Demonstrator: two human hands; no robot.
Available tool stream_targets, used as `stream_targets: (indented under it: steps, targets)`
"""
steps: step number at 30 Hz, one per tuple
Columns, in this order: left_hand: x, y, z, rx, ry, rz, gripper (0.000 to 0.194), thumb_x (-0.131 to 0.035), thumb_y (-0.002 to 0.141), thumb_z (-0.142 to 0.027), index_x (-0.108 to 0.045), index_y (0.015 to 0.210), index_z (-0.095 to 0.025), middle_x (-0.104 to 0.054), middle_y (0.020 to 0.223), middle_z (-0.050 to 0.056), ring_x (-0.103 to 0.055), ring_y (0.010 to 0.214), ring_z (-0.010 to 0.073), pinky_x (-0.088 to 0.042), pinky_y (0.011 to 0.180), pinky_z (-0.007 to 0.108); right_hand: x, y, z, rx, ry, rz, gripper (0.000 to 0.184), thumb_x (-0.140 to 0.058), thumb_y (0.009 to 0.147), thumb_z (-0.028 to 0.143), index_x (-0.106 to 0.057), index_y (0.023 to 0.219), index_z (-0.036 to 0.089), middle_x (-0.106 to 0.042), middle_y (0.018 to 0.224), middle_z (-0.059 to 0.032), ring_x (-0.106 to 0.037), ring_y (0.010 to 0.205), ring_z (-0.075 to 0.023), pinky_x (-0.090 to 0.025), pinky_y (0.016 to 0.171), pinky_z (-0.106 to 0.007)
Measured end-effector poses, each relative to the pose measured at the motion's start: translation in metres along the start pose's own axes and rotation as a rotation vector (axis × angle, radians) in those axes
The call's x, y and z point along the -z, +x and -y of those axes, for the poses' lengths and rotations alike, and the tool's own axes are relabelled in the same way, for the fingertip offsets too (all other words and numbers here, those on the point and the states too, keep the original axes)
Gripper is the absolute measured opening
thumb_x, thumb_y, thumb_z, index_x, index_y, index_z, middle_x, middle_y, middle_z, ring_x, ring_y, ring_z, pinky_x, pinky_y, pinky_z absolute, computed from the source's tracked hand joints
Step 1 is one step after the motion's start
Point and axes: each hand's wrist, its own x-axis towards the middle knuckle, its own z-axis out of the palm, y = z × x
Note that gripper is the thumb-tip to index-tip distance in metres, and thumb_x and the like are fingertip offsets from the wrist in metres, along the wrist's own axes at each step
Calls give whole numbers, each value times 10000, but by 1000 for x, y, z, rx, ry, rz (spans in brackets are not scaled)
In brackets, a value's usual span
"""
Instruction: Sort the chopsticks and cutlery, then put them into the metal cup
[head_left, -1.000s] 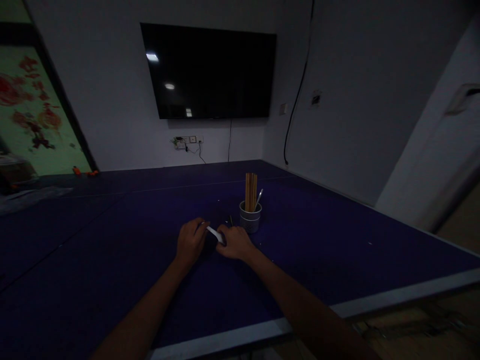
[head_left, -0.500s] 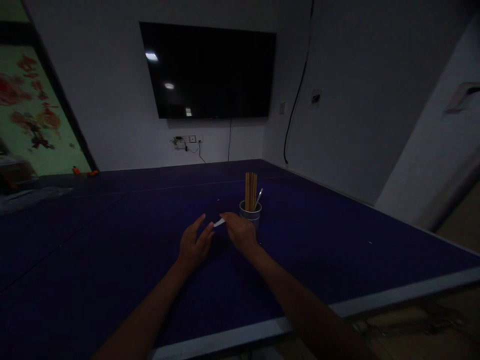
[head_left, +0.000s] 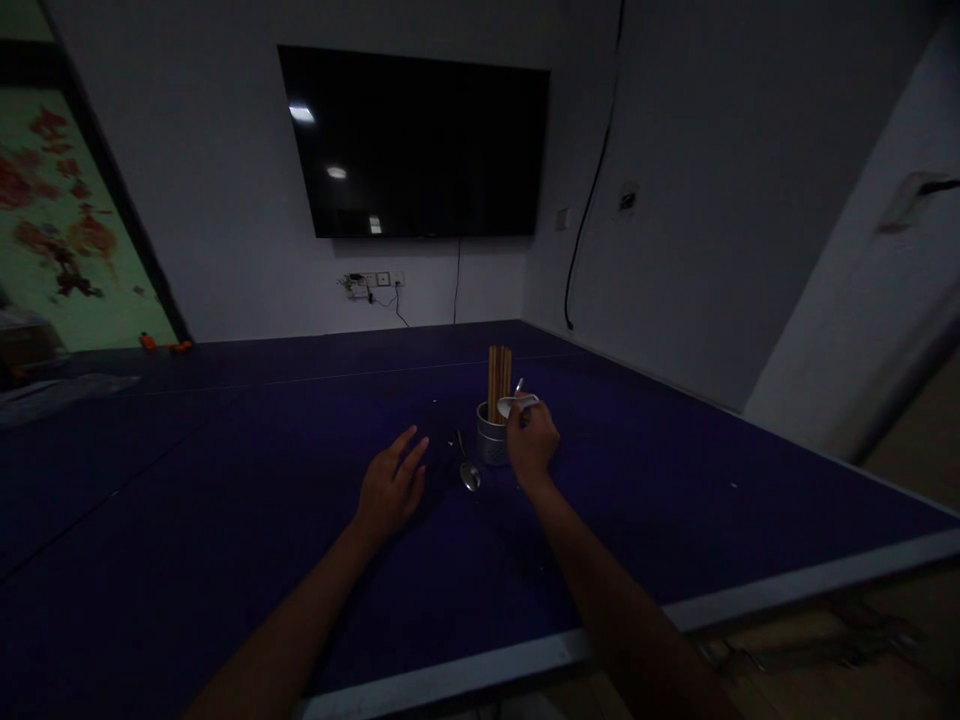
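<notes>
My right hand point(head_left: 533, 445) pinches a white spoon point(head_left: 516, 404), its bowl toward the left, just in front of and above the rim of a grey utensil holder point(head_left: 492, 443). Wooden chopsticks point(head_left: 499, 380) stand upright in the holder, and the tip of a metal utensil handle point(head_left: 519, 385) shows behind the spoon. A metal spoon point(head_left: 468, 470) lies on the blue tabletop, left of the holder, its bowl toward me. My left hand point(head_left: 391, 485) is at the tabletop left of that spoon, fingers apart and holding nothing.
The wide blue table point(head_left: 637, 510) has a pale front edge point(head_left: 450, 680). A clear plastic sheet point(head_left: 67, 395) and small orange items point(head_left: 161, 343) lie at the far left. On the wall behind hangs a black television point(head_left: 427, 145); a dark cable point(head_left: 587, 230) hangs beside it.
My right hand has moved right with the white spoon, from near my left hand to the holder's rim. The metal spoon on the table now shows. My left hand has hardly moved.
</notes>
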Motion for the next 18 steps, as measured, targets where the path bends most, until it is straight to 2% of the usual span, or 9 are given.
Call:
stream_targets:
  steps: [5, 9, 14, 18]
  targets:
    - [1, 1, -1, 21, -3, 26, 537, -480, 861, -203, -316, 1372, -236, -469, 1335, 145, -516, 1152, 227, -482, 852, 352, -1, 2, -3, -29, -108, 69, 395, -285, 918, 327, -596, 1079, 146, -634, 1051, -127, -585, 937, -217, -390, 757, -281]
    - [1, 2, -2, 25, -20, 48, 518, -464, 869, -210, -331, 1368, -231, -470, 1337, 142, -520, 1146, 227, -482, 853, 354, -4, 1, -6, -27, -167, 86, 381, -323, 903, 352, -630, 1005, 151, -657, 954, -113, -590, 830, -208, -360, 681, -270]
    - [-1, 1, -2, 24, -10, 49, 514, -455, 872, -213, -330, 1370, -227, -472, 1336, 140, -521, 1145, 226, -481, 857, 354, -11, 2, -15, 2, -189, 40, 372, -374, 878, 397, -656, 843, 158, -655, 790, -83, -561, 706, -194, -321, 618, -274]
    - [-2, 1, -2, 13, -4, 49, 520, -459, 871, -214, -322, 1372, -225, -475, 1329, 144, -528, 1136, 226, -488, 841, 352, -17, 4, -23, 105, -158, -16, 322, -432, 840, 367, -646, 721, 158, -636, 740, -83, -545, 740, -204, -342, 656, -294]
